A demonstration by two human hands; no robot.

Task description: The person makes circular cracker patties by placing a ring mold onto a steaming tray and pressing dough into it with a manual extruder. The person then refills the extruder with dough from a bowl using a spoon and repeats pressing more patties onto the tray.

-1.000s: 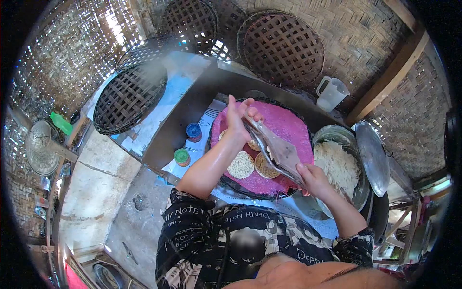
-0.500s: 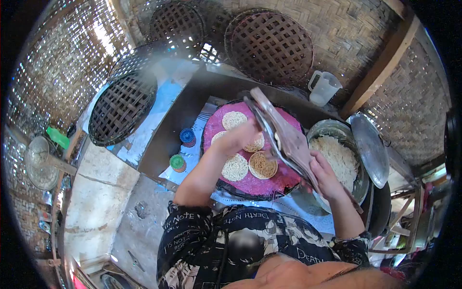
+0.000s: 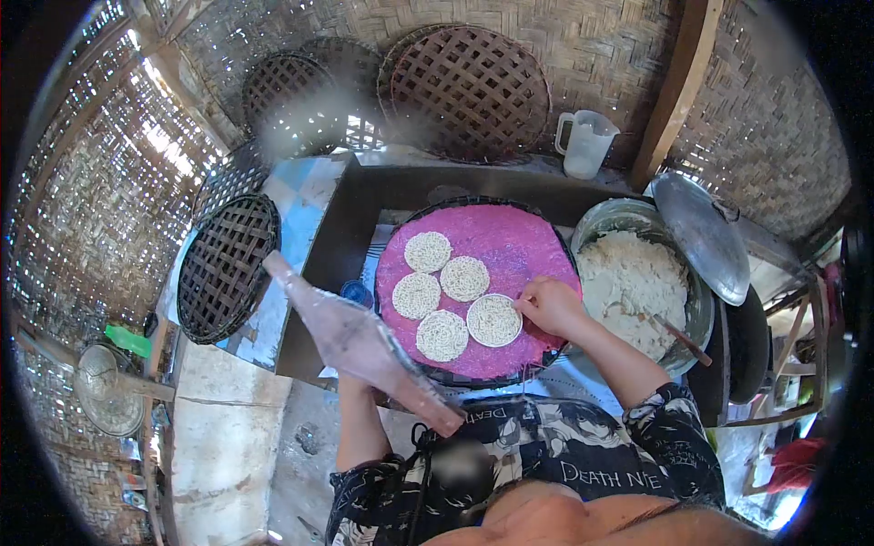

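A two-handled wooden press (image 3: 350,332) slants over the left edge of the pink cloth-covered round tray (image 3: 492,227). My left hand is hidden beneath the press; only its forearm shows. My right hand (image 3: 546,302) pinches the right rim of a white ring (image 3: 494,320), which lies on the cloth around a disc of pale noodle-like strands. Beside it lie several similar discs without a ring, such as the one at the lower left (image 3: 442,336) and another at the top (image 3: 428,252).
Right of the tray stands a large pot of white dough (image 3: 633,282) with a wooden-handled tool (image 3: 678,338) in it. A metal lid (image 3: 701,238) leans behind. A plastic jug (image 3: 587,144) is at the back; a blue-lidded jar (image 3: 356,292) is partly behind the press.
The press has swung from over the tray to the left, out of my right hand. My right hand has moved onto the ring, whose strands now look pale instead of brown. The view has turned.
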